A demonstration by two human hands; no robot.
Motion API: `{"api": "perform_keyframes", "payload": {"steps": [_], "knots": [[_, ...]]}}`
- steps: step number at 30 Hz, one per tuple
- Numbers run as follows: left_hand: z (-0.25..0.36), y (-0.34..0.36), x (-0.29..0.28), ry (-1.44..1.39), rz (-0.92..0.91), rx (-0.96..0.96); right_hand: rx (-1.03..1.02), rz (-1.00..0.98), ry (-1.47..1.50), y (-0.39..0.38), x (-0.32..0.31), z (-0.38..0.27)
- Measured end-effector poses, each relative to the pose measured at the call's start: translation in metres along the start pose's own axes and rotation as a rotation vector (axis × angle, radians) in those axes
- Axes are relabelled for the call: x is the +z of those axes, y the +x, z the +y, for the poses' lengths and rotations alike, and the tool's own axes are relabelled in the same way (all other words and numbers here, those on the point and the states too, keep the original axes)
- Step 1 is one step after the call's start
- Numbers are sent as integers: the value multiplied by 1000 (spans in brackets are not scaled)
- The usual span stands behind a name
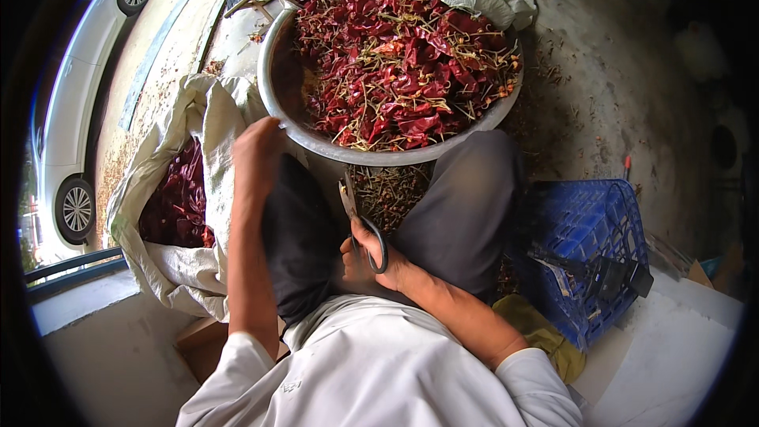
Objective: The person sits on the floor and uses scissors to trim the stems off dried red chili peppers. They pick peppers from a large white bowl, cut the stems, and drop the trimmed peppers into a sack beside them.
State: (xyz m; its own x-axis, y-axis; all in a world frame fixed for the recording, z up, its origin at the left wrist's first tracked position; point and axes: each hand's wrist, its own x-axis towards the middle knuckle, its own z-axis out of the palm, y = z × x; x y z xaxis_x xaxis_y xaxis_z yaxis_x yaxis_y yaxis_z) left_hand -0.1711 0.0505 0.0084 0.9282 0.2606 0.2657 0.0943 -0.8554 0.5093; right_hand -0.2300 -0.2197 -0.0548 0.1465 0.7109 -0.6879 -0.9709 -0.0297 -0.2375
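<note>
A seated person's right hand (360,262) was wrapped around black-handled scissors (350,202), near a basin (379,159) of dried red chillies (411,63).

The blades pointed up between the knees, toward the basin. The left hand (257,146), partly blurred, was beside the basin's left rim; whether its fingers gripped anything could not be told. The chillies, tangled with stems, filled most of the wide basin just beyond the knees. At left, a white sack (209,119) held darker red pods (174,198); at right sat a blue crate (585,198).
</note>
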Motion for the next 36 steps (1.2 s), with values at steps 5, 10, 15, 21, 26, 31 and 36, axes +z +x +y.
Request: {"api": "perform_keyframes", "payload": {"steps": [5, 10, 15, 21, 26, 31, 36], "knots": [[-53, 57, 130, 436, -587, -6, -121, -209, -142, 10, 1, 7], [-46, 75, 150, 489, -709, 29, -317, -348, -297, -14, 12, -7], [-31, 78, 123, 216, -431, -189, -376, -353, -122, -1, -2, 1], [-39, 69, 93, -968, -139, -540, -450, -261, -6, 0, 3, -5], [-48, 59, 87, -1097, -72, -640, -476, -271, 3, 8, 2, -5], [-41, 48, 86, -1266, -8, -743, -445, -250, -16, 14, -6, -5], [-28, 35, 88, -1674, -75, -891, -503, -203, -117, 12, -3, -6]]}}
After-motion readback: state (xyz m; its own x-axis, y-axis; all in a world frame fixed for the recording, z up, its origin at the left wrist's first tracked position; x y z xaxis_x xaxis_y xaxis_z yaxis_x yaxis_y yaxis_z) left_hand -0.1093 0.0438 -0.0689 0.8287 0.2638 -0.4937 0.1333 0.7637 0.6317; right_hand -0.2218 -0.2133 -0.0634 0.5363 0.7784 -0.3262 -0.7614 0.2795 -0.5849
